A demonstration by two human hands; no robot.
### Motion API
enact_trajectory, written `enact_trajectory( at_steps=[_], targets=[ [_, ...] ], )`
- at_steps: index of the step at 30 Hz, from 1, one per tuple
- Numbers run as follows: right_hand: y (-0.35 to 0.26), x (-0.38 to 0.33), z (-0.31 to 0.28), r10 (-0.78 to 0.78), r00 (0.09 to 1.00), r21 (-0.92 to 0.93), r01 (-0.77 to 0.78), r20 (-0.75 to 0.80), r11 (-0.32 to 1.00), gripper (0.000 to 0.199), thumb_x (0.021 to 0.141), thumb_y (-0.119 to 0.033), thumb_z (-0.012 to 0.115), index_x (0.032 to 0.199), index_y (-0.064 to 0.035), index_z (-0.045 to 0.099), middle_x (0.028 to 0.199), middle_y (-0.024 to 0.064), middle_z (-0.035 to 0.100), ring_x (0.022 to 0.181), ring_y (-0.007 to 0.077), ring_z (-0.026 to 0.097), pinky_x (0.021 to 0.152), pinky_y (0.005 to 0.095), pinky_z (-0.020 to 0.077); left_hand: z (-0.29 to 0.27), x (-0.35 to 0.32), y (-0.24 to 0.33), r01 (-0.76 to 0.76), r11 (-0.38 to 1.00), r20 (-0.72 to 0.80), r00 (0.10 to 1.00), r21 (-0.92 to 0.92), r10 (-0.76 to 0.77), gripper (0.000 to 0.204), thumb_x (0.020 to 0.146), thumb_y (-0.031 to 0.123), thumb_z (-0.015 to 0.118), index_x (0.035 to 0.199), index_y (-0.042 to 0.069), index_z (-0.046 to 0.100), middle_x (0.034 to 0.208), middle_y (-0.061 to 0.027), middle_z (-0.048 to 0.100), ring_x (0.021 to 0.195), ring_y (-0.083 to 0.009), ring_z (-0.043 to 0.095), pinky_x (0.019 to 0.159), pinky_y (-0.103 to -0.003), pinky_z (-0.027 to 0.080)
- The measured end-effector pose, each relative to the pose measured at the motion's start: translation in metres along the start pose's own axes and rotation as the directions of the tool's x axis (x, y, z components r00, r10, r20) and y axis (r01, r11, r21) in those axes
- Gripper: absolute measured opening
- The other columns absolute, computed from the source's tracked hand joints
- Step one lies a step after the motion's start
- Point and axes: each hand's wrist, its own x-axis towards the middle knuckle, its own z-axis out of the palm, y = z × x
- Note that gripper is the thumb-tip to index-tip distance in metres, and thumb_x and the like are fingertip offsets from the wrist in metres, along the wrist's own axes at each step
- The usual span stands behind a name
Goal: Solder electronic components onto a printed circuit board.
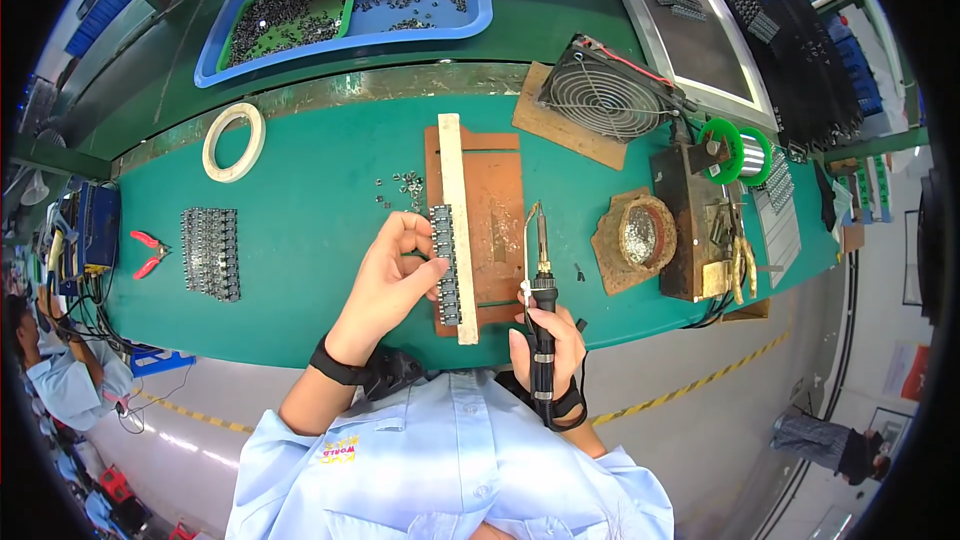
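My left hand [397, 275] pinches a narrow dark strip of small circuit boards [446, 265] between thumb and fingers. The strip lies along the left side of an off-white bar [458, 230], which crosses a brown board [497, 230] on the green mat. Closed around the black handle of a soldering iron [543, 325] is my right hand [552, 345]. The iron's tip points away from me, over the brown board's right edge, with a thin bent tube beside it. Small loose metal parts [408, 188] lie scattered just beyond my left hand.
Left on the mat are stacked circuit strips [210, 253], red-handled cutters [150, 254] and a tape roll [234, 143]. To the right stand a round solder-coated dish [645, 231], a metal box [680, 225], a solder wire spool [738, 151] and a fan [610, 92]. A blue tray [480, 15] is behind.
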Motion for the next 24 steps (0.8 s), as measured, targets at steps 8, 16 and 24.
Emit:
enact_trajectory(
  at_steps=[8, 16, 24],
  targets=[
    [0.002, -0.001, 0.003, 0.058, 0.998, 0.056, -0.056, -0.037, 0.997, 0.036, 0.069, -0.002, 0.070, 0.101, -0.0003, 0.053, 0.092, 0.0182, 0.062, 0.073, 0.0270, 0.061, 0.064, 0.0325, 0.0490, 0.001, 0.002, -0.002, 0.002, 1.000, -0.004, 1.000, -0.003, -0.002, 0.027, 0.081, -0.002, 0.056, 0.102, 0.005, 0.041, 0.088, -0.0042, 0.053, 0.067, -0.0076, 0.053, 0.055, -0.021, 0.045],
    [-0.002, -0.002, 0.001, 0.006, 1.000, 0.007, -0.006, 0.002, 1.000, 0.032, 0.075, 0.000, 0.065, 0.103, 0.0017, 0.049, 0.095, 0.0222, 0.063, 0.070, 0.0215, 0.062, 0.063, 0.0288, 0.0509, 0.001, -0.001, -0.004, -0.012, 1.000, -0.007, 1.000, -0.005, 0.012, 0.028, 0.081, -0.002, 0.057, 0.102, 0.005, 0.041, 0.088, -0.0035, 0.050, 0.066, -0.0067, 0.052, 0.055, -0.020, 0.045],
    [-0.013, 0.002, 0.002, 0.066, 0.997, 0.054, -0.068, 0.035, 0.996, 0.037, 0.072, 0.002, 0.069, 0.103, -0.0027, 0.048, 0.094, 0.0202, 0.063, 0.071, 0.0197, 0.062, 0.065, 0.0270, 0.0493, -0.002, -0.008, -0.006, -0.054, 0.998, -0.007, 0.998, 0.017, 0.054, 0.029, 0.081, 0.001, 0.058, 0.104, 0.002, 0.040, 0.087, -0.0042, 0.051, 0.065, -0.0048, 0.054, 0.052, -0.020, 0.045]
  ],
)
